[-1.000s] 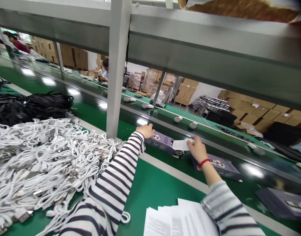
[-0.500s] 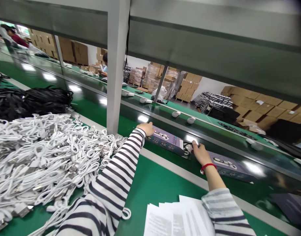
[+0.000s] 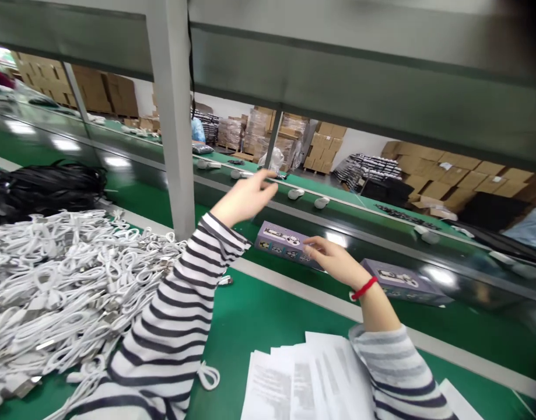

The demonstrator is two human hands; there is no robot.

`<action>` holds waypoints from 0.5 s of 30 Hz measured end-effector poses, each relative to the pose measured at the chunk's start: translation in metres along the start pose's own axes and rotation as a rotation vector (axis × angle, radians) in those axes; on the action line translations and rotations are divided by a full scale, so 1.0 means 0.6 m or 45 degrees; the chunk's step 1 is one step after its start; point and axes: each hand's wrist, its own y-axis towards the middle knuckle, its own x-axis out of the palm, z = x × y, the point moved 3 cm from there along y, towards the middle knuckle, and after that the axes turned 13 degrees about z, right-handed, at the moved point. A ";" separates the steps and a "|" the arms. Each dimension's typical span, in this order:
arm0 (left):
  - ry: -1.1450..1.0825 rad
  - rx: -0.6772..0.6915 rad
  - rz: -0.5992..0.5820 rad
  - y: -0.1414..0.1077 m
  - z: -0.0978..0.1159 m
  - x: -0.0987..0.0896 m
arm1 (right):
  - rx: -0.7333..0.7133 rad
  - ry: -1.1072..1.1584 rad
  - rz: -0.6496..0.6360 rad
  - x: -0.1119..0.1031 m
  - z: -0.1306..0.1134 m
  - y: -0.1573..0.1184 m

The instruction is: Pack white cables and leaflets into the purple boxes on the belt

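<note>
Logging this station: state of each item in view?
purple box: flat on conveyor belt
second purple box: flat on belt
left hand: open, raised, empty
right hand: open, fingers over purple box
white USB cables: tangled heap
black cables: coiled heap
paper sheets: fanned stack

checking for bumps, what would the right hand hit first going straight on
The right hand would likely meet the printed purple box on the conveyor belt. It overlaps the box's end in view, though depth is unclear.
</note>
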 end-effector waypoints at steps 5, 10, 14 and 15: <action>0.050 0.088 -0.119 0.003 0.028 -0.076 | -0.179 0.016 -0.606 0.017 -0.085 -0.066; 0.207 0.165 -0.672 -0.138 0.005 -0.077 | -0.250 -0.162 -0.491 -0.028 -0.073 -0.129; 0.282 0.198 -1.035 -0.301 -0.024 -0.054 | -0.503 -0.059 -0.194 -0.041 0.000 -0.156; 0.287 0.227 -1.029 -0.328 -0.030 -0.045 | -0.536 0.013 -0.129 -0.027 0.008 -0.157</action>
